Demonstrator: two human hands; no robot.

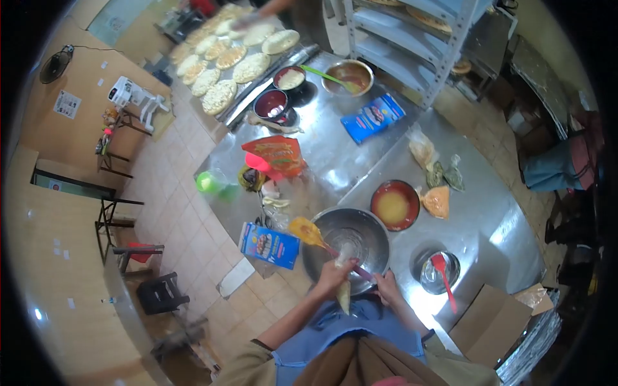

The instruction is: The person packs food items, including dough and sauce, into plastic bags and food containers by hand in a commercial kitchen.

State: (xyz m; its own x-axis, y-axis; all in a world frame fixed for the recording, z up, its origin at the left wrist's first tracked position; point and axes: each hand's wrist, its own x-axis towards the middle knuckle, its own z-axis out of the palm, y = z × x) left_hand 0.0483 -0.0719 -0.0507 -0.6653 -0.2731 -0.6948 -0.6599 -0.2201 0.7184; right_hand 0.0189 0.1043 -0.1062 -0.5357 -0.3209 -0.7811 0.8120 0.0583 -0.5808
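My left hand (336, 275) is closed around a clear plastic piping bag (344, 299), whose pale, filled tip hangs below it. The bag's upper part (346, 251) sticks up over a large metal mixing bowl (380, 235). A spatula (306, 230) with a yellow-orange head slants across the bowl, its purple handle passing by my left hand. At the lower end of that handle my right hand (387, 289) is closed on it. Whether the left fingers also touch the handle cannot be made out. Light residue smears the bowl's inside.
A brown bowl of yellowish liquid (394, 206), a small metal bowl (428, 276) with a red spatula (444, 273), and blue cartons (270, 246) surround the mixing bowl. Flat dough rounds (251, 67) lie at the far end, near another person's hand (244, 22). A shelf rack (412, 51) stands behind.
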